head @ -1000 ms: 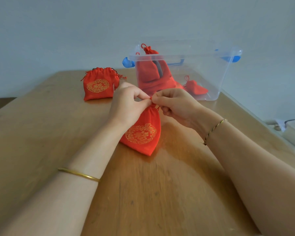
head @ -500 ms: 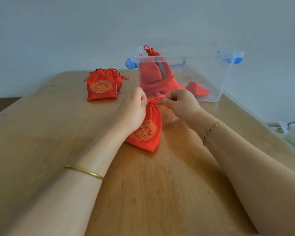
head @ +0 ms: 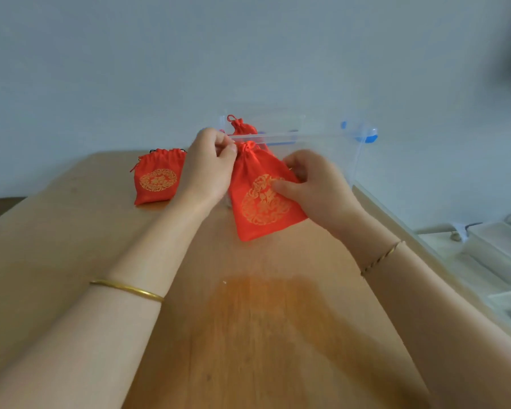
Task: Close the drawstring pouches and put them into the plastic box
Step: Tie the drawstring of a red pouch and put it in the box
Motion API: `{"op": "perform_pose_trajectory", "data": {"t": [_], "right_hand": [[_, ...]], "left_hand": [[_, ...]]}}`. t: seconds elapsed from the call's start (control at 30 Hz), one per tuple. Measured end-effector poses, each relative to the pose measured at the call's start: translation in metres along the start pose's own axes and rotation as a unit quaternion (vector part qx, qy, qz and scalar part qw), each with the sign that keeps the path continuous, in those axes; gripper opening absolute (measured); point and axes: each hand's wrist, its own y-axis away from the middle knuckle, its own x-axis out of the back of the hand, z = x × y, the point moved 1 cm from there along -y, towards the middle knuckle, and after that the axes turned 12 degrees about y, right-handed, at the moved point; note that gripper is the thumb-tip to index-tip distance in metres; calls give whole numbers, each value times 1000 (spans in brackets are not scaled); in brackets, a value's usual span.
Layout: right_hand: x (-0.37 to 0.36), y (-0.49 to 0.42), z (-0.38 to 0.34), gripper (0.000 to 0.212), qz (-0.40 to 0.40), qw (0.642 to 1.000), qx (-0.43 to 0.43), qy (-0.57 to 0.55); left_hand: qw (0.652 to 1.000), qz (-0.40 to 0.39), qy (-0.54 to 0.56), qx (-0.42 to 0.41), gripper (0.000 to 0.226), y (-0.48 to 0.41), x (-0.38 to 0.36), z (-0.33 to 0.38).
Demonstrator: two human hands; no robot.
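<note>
A red drawstring pouch (head: 260, 199) with a gold emblem hangs lifted above the wooden table (head: 71, 246), its neck cinched. My left hand (head: 208, 169) pinches the gathered top. My right hand (head: 313, 184) grips the pouch's right side, thumb on the emblem. Behind the hands stands the clear plastic box (head: 351, 143) with blue handles; a closed red pouch (head: 242, 126) pokes up inside it. A second red pouch (head: 157, 178) stands on the table to the left, its top loosely gathered.
The table's right edge runs diagonally past my right forearm. Beyond it lie pale trays and cables (head: 466, 228) on a lower surface. A plain wall rises behind the box.
The pouch has been lifted off the table toward the box. My right hand has let go of the string and taken the pouch's body. The camera has tilted up.
</note>
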Motion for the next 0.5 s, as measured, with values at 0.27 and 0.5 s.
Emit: {"op": "perform_pose_trajectory", "data": {"t": [0.27, 0.5], "right_hand": [[54, -91, -16, 21, 59, 996, -60, -3], [57, -156, 10, 22, 2, 971, -117, 211]], "left_hand": [[994, 95, 47, 0, 19, -60, -6, 17], [965, 256, -18, 57, 27, -70, 13, -39]]}}
